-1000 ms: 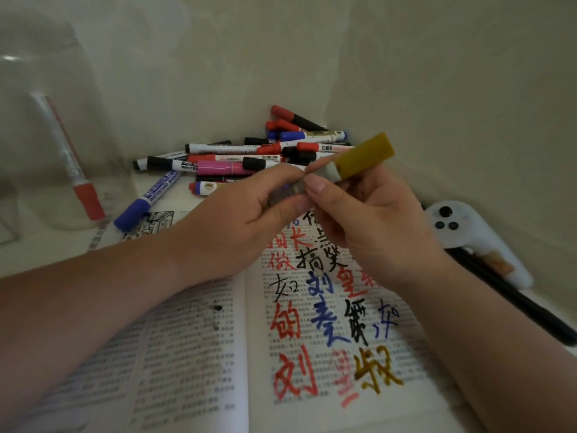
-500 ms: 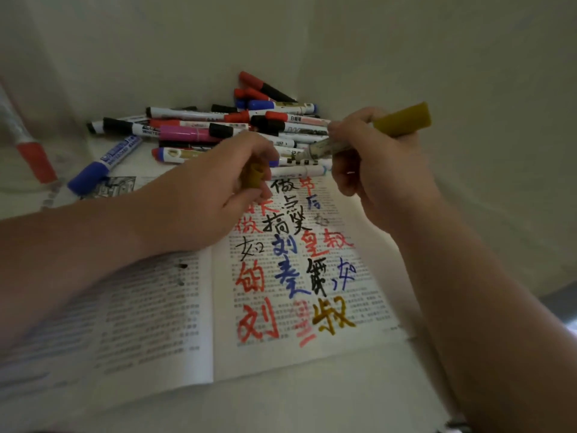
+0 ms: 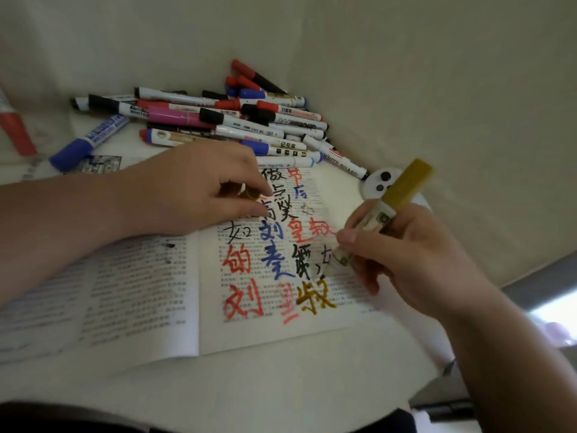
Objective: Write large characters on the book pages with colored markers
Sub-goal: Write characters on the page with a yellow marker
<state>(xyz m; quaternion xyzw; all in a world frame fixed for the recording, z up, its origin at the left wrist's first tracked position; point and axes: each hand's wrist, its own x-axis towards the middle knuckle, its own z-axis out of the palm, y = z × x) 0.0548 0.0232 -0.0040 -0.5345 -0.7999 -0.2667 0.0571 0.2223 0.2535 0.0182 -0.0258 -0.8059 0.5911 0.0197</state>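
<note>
Marker (image 3: 396, 195): your right hand (image 3: 415, 257) grips it, tip slanting down-left toward the page (image 3: 312, 320).
Cap (image 3: 249, 194): your left hand (image 3: 199, 189) pinches it.

One marker (image 3: 337, 160) reads "WHITE BOARD"; the book page (image 3: 265, 334) bears handwritten "刘".

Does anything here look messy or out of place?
Yes. The markers lie in a loose criss-crossed heap past the open book, a few overlapping its top edge. Dark ink spots mark the left page, away from the written characters.
</note>
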